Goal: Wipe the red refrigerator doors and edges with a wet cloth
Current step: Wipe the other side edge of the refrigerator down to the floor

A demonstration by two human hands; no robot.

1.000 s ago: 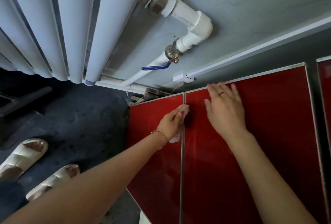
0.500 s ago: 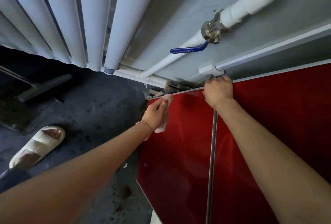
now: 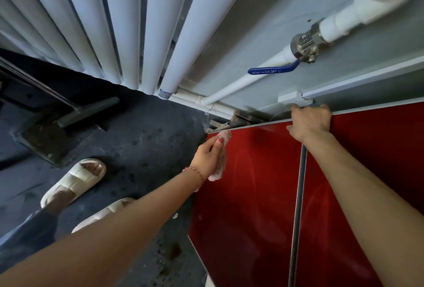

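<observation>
Item: left hand (image 3: 207, 154). Fingers and thumb closed around a pale pink wet cloth (image 3: 222, 149), pressing it flat against the left red door (image 3: 247, 195) at that door's upper outer corner. The cloth's upper end touches the silver top edge (image 3: 257, 125); its lower end hangs below the heel of the hand.

Item: right hand (image 3: 309, 123). Fingers curled over the top edge where the seam (image 3: 298, 206) between the two doors meets it, gripping the edge; fingertips are hidden behind it, so how far they wrap cannot be told.

Item: right red door (image 3: 367, 160). Just beside the left door, across the seam; mostly crossed by the right forearm.

Item: surroundings. White radiator (image 3: 114, 22) on the grey wall, pipe with a blue valve handle (image 3: 273, 71), dark floor (image 3: 137, 126), two cream slippers (image 3: 75, 178) on the person's feet.

Governing relation: the top edge runs long from the cloth toward the right hand, rising slightly rightward in view. The cloth-bearing hand is the nearer to the unwiped outer corner and side edge, which drops away below it toward the floor. Judgement: the next stroke likely follows one of these two lines, either along the top toward the bracing hand or down the outer side; the braced hand probably steadies the body or the door.
</observation>
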